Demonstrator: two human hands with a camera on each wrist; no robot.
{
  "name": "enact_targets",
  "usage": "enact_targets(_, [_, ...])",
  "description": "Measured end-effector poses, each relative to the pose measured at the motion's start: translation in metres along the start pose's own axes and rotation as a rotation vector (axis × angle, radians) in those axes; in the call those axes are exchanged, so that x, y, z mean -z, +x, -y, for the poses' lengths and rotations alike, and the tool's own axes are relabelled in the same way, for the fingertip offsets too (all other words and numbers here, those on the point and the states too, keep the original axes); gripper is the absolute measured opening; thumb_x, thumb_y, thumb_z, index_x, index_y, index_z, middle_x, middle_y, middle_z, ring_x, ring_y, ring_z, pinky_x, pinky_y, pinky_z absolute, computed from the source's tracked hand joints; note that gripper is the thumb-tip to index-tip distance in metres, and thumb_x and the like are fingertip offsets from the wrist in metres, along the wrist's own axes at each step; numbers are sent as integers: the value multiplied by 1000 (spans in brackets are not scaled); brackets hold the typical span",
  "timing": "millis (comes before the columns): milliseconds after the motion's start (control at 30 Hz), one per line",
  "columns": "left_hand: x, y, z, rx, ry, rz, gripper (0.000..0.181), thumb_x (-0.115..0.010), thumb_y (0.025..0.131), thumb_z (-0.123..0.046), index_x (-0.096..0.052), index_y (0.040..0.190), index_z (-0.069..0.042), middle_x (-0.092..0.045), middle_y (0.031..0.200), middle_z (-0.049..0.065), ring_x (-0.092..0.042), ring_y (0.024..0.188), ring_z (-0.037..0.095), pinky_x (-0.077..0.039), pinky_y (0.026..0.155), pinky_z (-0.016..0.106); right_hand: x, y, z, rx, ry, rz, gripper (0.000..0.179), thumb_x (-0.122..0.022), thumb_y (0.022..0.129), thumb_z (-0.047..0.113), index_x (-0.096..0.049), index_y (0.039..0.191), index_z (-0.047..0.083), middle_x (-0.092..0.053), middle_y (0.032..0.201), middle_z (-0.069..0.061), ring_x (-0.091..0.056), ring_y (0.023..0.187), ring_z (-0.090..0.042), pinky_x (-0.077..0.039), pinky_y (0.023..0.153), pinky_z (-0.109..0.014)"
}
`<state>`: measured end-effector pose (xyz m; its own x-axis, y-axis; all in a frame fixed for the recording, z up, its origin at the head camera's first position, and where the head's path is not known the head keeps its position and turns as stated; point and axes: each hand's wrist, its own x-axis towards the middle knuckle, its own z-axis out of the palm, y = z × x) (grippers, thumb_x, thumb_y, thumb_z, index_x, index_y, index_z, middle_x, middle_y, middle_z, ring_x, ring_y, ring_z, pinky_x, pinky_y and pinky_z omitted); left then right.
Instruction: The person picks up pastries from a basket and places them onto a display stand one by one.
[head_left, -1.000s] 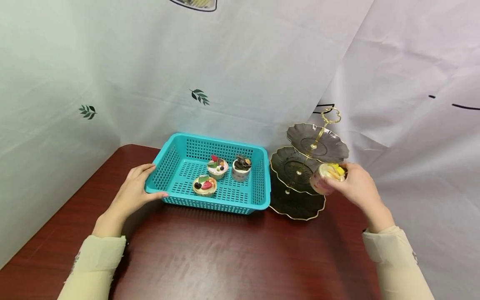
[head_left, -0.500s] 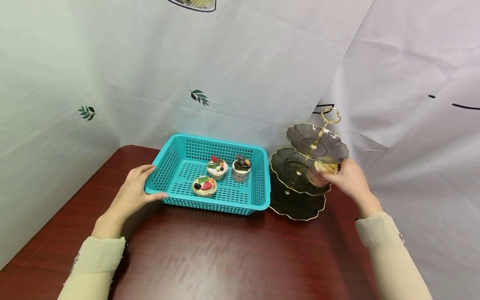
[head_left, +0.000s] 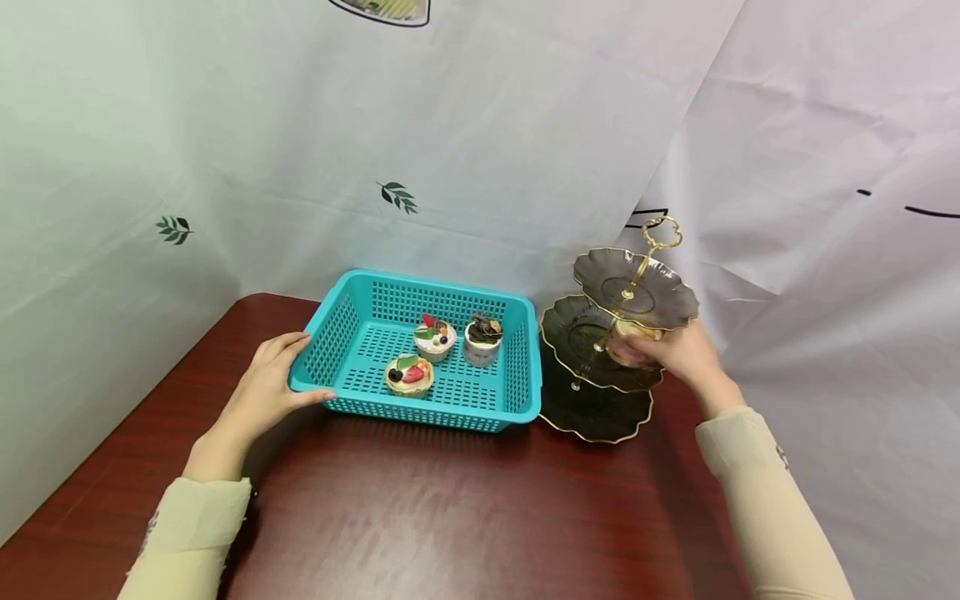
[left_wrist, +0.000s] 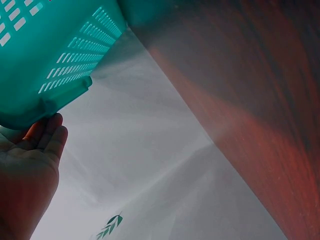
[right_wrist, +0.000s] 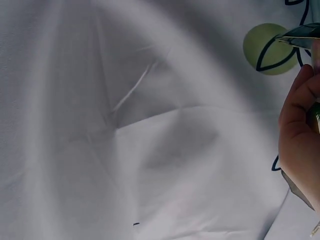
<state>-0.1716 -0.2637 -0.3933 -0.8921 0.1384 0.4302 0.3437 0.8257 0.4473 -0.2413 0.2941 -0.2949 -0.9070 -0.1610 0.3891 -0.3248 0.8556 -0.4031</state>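
Under the top tier of the three-tier cake stand (head_left: 588, 337), my right hand (head_left: 686, 354) grips a dessert cup (head_left: 628, 346) with a creamy top, right over the middle tier. The top tier partly covers the cup in the head view. In the right wrist view that hand (right_wrist: 300, 135) shows only at the right edge. My left hand (head_left: 262, 383) rests at the near left corner of the turquoise basket (head_left: 352, 400), thumb along the front rim, fingers fairly straight against the left side. Seen from the left wrist, its fingertips touch the basket's rim (left_wrist: 70, 97).
Inside the basket lie a fruit tart (head_left: 408, 375), another fruit-topped dessert (head_left: 434, 337) and a cup with a dark chocolate topping (head_left: 482, 339). The stand, with its gold handle (head_left: 662, 232), is right beside the basket on the reddish wooden table (head_left: 450, 508). White cloth (head_left: 487, 150) hangs behind.
My right hand has moved left with the dessert cup, from the stand's right side in between the top and middle tiers. The left hand has stayed on the basket.
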Motion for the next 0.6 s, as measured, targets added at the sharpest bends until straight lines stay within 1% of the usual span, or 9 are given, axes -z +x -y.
enact_targets(167, [0, 0, 0, 4, -1, 2, 97, -86, 66, -42, -45, 134, 13, -42, 137, 27, -34, 125, 42, -42, 94, 62, -1, 2, 0, -10, 5, -7, 48, -79, 76, 26, -59, 111, 0, -64, 108, -25, -59, 96, -40, -45, 83, -53])
enact_targets(300, [0, 0, 0, 11, 0, 6, 97, -86, 66, -41, -45, 134, 13, -42, 137, 27, -34, 125, 43, -42, 94, 63, -3, 2, -1, -23, 10, -23, 53, -79, 76, 28, -58, 114, -1, -63, 110, -26, -59, 99, -42, -45, 85, -55])
enact_targets(433, [0, 0, 1, 6, -2, 3, 96, -86, 66, -41, -45, 134, 13, -42, 137, 27, -34, 125, 43, -42, 94, 63, -4, 2, -1, -38, 19, -30, 57, -80, 76, 30, -57, 117, -2, -62, 110, -26, -59, 100, -43, -45, 86, -55])
enact_targets(600, [0, -1, 0, 5, -1, 5, 96, -85, 67, -43, -45, 134, 13, -42, 137, 27, -34, 125, 42, -41, 94, 62, -3, -2, -1, -78, -20, -15, 59, -79, 77, 33, -56, 118, -3, -61, 114, -30, -58, 101, -47, -44, 86, -58])
